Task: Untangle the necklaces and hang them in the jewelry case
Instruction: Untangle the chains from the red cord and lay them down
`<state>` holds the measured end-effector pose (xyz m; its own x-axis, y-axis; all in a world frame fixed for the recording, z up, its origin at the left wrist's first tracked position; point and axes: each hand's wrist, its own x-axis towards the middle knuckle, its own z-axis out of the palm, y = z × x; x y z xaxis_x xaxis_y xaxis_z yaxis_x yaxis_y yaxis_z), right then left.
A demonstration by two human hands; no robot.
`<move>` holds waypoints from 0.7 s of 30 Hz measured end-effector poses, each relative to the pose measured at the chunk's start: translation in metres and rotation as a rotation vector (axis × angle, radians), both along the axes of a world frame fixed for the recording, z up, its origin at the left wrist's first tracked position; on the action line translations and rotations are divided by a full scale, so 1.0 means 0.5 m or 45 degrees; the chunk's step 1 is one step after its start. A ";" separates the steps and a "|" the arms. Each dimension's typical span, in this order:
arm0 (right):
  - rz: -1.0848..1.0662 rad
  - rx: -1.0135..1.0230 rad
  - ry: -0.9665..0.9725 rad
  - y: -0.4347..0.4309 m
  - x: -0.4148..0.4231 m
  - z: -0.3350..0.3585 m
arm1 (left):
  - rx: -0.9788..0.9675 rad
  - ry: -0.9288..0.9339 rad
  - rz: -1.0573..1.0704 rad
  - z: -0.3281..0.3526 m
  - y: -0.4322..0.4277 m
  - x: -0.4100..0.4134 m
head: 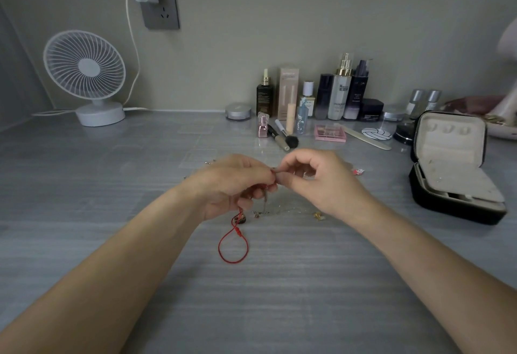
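At the middle of the desk [112, 185], well in from every edge: pinching one knot of the tangle between the left hand [232, 183] and the right hand [316, 180], thumb and forefinger of each curled in and meeting tip to tip, just above the top. Holding also, in the left, the red cord necklace [233, 244], with its loop let down onto the desk toward the near edge. Leaving flat beneath the hands a fine chain [279, 209], strung out toward a gold pendant [319, 215] just beside the right wrist.

Looks to be mid-untangling, with nothing hung yet. Keep the knot slack rather than pulling it taut. Anchor with the left and tease a single strand out with the right fingertips. Free the red cord first, as the thickest and easiest to follow. Work low over the desk so that no pendant swings back into the tangle. Avoid dragging the fine chain across the top.

Only then carry each piece to the jewelry case [453, 174], standing open near the right edge, lid upright. Cannot tell whether anything hangs inside the lid.
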<state>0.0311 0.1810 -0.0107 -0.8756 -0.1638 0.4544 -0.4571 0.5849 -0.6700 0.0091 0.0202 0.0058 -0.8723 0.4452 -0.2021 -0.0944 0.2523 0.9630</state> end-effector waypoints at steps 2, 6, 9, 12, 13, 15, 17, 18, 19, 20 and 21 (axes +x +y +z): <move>-0.060 0.125 0.006 0.003 -0.001 0.001 | -0.054 0.022 0.001 0.000 -0.001 0.000; -0.169 0.202 -0.033 0.015 -0.003 0.008 | -0.113 0.057 0.085 0.000 -0.005 -0.002; -0.211 0.293 -0.081 0.020 -0.008 0.005 | -0.111 0.072 0.158 -0.003 -0.008 -0.004; -0.204 0.334 -0.131 0.019 -0.011 -0.001 | -0.158 0.083 0.181 -0.004 -0.008 -0.005; -0.197 0.336 -0.150 0.019 -0.011 0.000 | -0.172 0.085 0.185 -0.003 -0.008 -0.005; -0.189 0.321 -0.186 0.020 -0.010 0.002 | -0.187 0.082 0.204 -0.001 -0.009 -0.007; -0.189 0.309 -0.196 0.024 -0.011 0.004 | -0.190 0.078 0.234 0.001 -0.012 -0.008; -0.187 0.304 -0.196 0.026 -0.011 0.004 | -0.191 0.072 0.249 0.002 -0.013 -0.009; -0.183 0.299 -0.199 0.027 -0.011 0.005 | -0.192 0.063 0.261 0.004 -0.013 -0.009; -0.180 0.295 -0.208 0.027 -0.010 0.006 | -0.192 0.055 0.270 0.004 -0.013 -0.009; -0.182 0.295 -0.215 0.026 -0.009 0.006 | -0.191 0.051 0.276 0.005 -0.013 -0.009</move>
